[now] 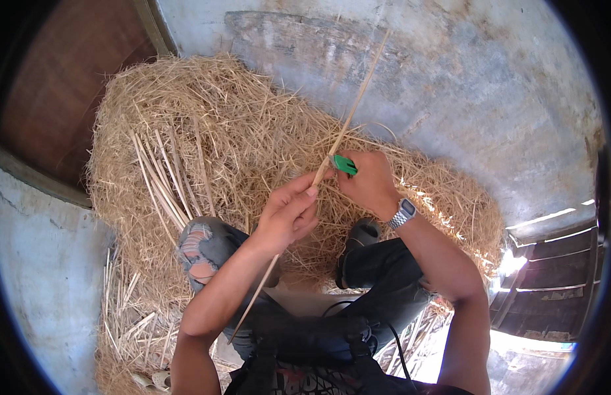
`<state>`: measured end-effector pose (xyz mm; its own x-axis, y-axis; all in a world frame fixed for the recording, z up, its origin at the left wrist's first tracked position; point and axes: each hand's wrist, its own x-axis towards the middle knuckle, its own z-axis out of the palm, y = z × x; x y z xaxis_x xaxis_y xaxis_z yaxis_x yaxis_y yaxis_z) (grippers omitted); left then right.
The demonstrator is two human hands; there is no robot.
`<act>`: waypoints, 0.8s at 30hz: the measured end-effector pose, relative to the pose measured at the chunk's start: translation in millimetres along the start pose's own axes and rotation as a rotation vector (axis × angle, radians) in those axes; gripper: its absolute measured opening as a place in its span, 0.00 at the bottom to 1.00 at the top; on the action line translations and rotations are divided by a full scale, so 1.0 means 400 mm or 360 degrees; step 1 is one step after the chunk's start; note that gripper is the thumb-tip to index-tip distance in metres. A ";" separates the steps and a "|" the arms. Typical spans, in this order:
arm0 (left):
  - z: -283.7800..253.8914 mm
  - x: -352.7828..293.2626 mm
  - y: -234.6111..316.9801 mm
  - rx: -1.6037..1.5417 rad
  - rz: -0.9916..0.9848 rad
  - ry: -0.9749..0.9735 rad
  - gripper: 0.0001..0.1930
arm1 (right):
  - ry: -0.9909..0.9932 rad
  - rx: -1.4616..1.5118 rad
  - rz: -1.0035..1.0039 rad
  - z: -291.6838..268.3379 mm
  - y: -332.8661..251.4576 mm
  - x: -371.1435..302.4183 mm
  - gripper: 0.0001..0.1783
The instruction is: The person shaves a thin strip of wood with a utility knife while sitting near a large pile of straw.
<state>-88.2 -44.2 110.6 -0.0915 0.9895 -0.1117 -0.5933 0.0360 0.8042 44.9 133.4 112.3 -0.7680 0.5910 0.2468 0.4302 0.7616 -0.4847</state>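
Note:
A long, thin bamboo-like strip [350, 118] slants from above my lap up toward the wall. My left hand [289, 212] is closed round it near its middle, and its lower end passes under that forearm. Just above, my right hand [369, 181] grips a green-handled cutter knife [345, 164], whose tip meets the strip. The fingers of that hand are wrapped round the handle, so part of it is hidden. A silver digital watch [403, 212] sits on my right wrist.
A big heap of dry straw [206, 99] lies in front of me against a worn bluish wall [450, 85]. Several pale strips [162, 174] lean on the straw by my left knee. Loose cut pieces [137, 322] are scattered at the lower left. Wooden slats [549, 276] stand at the right.

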 end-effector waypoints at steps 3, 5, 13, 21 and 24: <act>-0.009 -0.004 -0.005 -0.0095 -0.0038 -0.0003 0.23 | 0.0036 0.0175 0.0062 -0.015 -0.023 -0.012 0.03; -0.019 -0.011 0.000 -0.0166 -0.0067 0.0025 0.23 | 0.0144 0.0267 -0.0010 -0.016 -0.007 -0.015 0.06; -0.025 -0.004 -0.030 0.0318 0.0174 0.0157 0.25 | -0.0506 0.0544 0.0133 -0.057 -0.009 -0.011 0.16; -0.021 0.009 -0.050 0.0672 0.0359 0.0229 0.27 | -0.0412 0.0775 0.0241 -0.040 0.014 -0.021 0.19; -0.028 0.018 -0.082 0.0970 0.0563 0.0276 0.28 | -0.0263 0.0888 0.0369 -0.040 -0.006 -0.014 0.24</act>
<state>-78.4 -39.7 76.9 -0.3513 0.9216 0.1650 0.0417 -0.1606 0.9861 55.9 132.6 125.5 -0.7669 0.6411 -0.0286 0.3163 0.3388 -0.8861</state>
